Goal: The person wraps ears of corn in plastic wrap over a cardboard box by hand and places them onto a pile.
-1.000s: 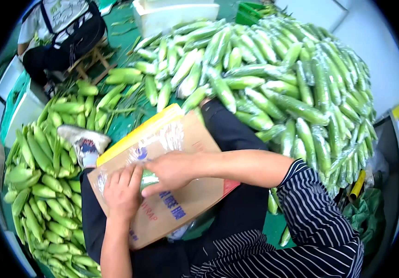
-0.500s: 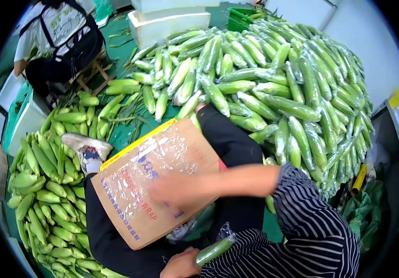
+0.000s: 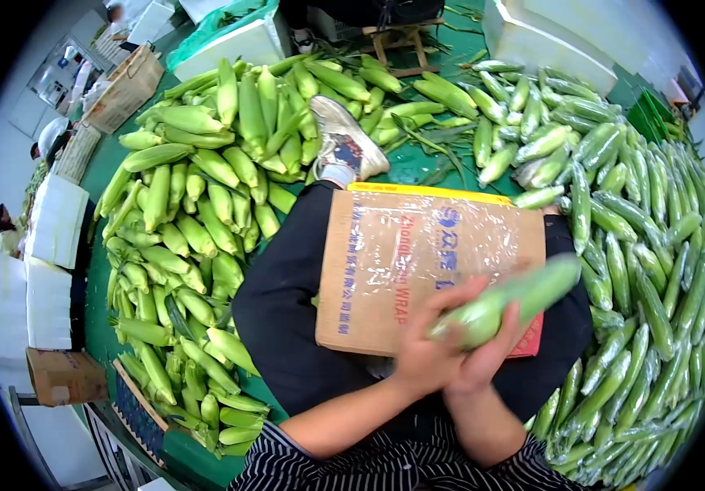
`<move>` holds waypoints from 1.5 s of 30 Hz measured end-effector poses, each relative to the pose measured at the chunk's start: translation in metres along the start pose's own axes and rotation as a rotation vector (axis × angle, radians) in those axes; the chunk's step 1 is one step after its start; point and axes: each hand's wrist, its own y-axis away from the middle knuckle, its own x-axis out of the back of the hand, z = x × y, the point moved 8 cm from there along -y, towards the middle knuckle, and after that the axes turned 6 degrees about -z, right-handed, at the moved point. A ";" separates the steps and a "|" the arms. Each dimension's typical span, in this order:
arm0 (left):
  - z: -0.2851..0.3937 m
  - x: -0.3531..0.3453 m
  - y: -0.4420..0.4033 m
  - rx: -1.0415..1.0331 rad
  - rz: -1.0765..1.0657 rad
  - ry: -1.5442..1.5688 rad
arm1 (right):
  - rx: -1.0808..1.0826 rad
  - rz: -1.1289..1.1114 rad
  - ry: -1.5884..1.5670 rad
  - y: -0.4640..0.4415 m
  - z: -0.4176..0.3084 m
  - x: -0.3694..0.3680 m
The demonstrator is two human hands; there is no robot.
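Observation:
A green ear of corn, shiny as if in clear film and blurred at its far end, is held in both hands above a cardboard box. My left hand has its fingers round the near end. From the right, my right hand grips the lower side, its palm close against my left. Across my lap lies the cardboard box, with a yellow strip along its far edge, printed letters and clear film over its top.
Unwrapped green corn is heaped at the left; film-wrapped corn is piled at the right. White foam boxes stand beyond, along with a crate. Part of a seated person shows at the top; other people appear far left.
The view has turned left. My left hand has brought the wrapped corn up from near my lap to above the box, and my right hand has come off the box top onto it.

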 end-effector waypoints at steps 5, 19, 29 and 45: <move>-0.031 0.138 -0.147 0.131 0.279 -0.090 | 0.209 -0.131 0.055 -0.212 -0.134 0.024; -0.154 0.432 -0.336 0.298 0.517 -0.393 | -0.084 -0.399 1.576 -0.061 -0.127 0.096; -0.045 0.014 -0.132 -0.078 -0.738 -1.051 | 0.398 -0.695 1.945 -0.096 -0.078 0.071; -0.048 0.095 -0.072 -0.069 -0.369 -1.324 | 0.710 -0.952 1.945 -0.147 -0.015 0.013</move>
